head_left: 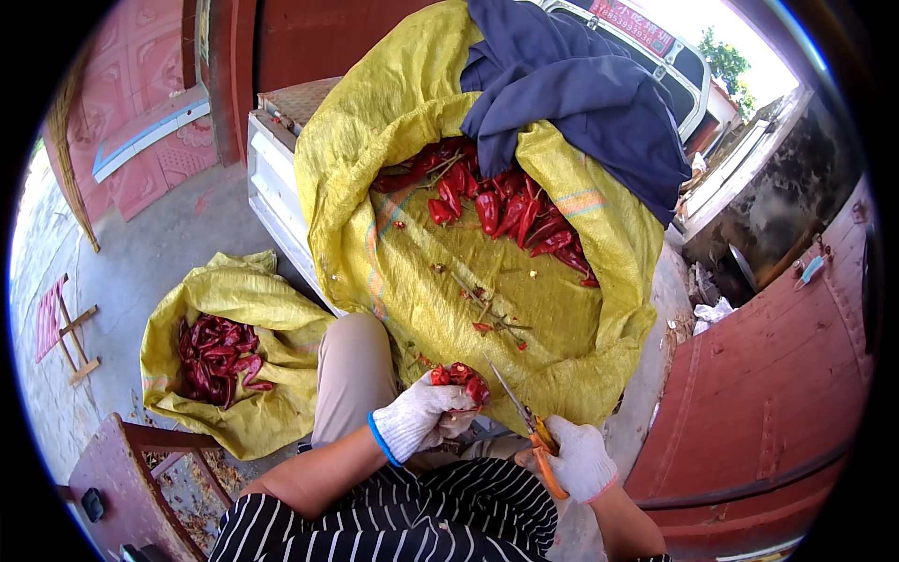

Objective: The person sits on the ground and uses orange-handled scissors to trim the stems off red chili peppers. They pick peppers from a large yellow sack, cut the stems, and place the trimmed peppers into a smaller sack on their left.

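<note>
Both my hands wear white knitted gloves. My left hand (423,418) is closed round a small bunch of red chili peppers (461,382), their cut or stem ends facing up. In my right hand (578,459) is a pair of scissors (541,440) with orange handles; the blades point up and left, toward the peppers but apart from them. Beyond my hands a large yellow woven sack (440,272) lies spread wide. Whole red peppers (506,206) are heaped at its far side, and stem bits (487,304) are scattered over its near part.
A smaller yellow sack (281,365) holding dark red peppers (217,356) stands on the floor at left. Dark blue cloth (581,103) drapes over the big sack, which rests on a white truck bed (281,183). A wooden chair (122,478) is at lower left, a red metal gate (758,393) at right.
</note>
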The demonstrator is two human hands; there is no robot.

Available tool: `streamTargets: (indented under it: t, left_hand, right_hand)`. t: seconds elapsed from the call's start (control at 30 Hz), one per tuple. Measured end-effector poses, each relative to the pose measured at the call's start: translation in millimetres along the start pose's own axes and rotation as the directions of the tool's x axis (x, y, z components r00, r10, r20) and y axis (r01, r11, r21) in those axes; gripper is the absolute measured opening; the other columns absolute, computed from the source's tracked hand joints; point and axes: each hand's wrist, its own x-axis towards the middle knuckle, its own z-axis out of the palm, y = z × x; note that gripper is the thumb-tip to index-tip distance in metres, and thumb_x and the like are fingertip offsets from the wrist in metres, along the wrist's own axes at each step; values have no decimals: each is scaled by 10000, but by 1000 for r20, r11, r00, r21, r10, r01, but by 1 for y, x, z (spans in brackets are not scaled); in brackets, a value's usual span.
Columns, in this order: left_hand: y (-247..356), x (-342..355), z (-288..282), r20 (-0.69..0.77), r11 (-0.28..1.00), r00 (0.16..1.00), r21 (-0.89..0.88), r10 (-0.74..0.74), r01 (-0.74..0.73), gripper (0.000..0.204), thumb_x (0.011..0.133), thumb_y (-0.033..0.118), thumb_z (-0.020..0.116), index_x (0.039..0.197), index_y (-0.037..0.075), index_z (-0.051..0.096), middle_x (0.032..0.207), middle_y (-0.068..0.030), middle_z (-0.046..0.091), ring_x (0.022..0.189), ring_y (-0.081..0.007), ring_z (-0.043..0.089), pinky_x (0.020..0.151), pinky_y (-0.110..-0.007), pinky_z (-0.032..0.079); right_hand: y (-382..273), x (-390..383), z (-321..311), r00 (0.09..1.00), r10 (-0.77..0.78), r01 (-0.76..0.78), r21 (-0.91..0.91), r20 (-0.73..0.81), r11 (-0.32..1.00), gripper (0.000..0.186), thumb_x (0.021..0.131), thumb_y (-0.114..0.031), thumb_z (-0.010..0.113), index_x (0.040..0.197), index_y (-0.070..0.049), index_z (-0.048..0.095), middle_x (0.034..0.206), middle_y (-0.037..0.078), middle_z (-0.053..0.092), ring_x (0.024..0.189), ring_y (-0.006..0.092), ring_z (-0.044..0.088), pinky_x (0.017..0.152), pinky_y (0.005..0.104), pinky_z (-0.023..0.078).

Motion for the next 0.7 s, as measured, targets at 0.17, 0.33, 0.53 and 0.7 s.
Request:
streamTargets:
  t: [0.17, 0.33, 0.53, 0.7]
  left_hand:
    - [11, -4, 3, -85, 999, 996, 41, 35, -32, 351, 795, 259, 807, 966, 18, 618, 623, 22, 462, 507, -72, 379, 452, -230, 246]
    - [22, -4, -1, -57, 986, 986, 63, 157, -153, 375, 776, 275, 824, 953, 22, 613, 634, 10, 466, 508, -81, 380, 455, -239, 264]
    - [22, -2, -1, -80, 983, 980, 50, 180, -176, 359, 766, 225, 816, 973, 23, 604, 669, -19, 522, 541, -110, 448, 495, -247, 340]
    - [21, -2, -7, -126, 963, 956, 80, 266, -258, 327, 787, 147, 768, 1033, 31, 587, 887, -90, 648, 750, -193, 635, 624, -303, 515]
  right_hand:
    - [-13, 31, -40, 976, 16, -60, -200, -217, 978, 430, 819, -484, 698, 851, -69, 589, 635, 169, 632, 617, 391, 651, 567, 476, 510]
    - [14, 88, -51, 962, 74, -171, -365, -264, 915, 467, 848, -505, 633, 893, -40, 618, 686, 177, 668, 656, 383, 673, 598, 480, 526]
    - [22, 126, -61, 991, 39, -89, -409, -129, 908, 407, 867, -432, 621, 876, -25, 636, 774, 215, 685, 783, 387, 683, 699, 474, 533]
    - [-40, 195, -74, 920, -246, 184, -219, -304, 958, 354, 880, -375, 632, 1077, -81, 611, 980, 209, 662, 904, 389, 661, 789, 477, 524]
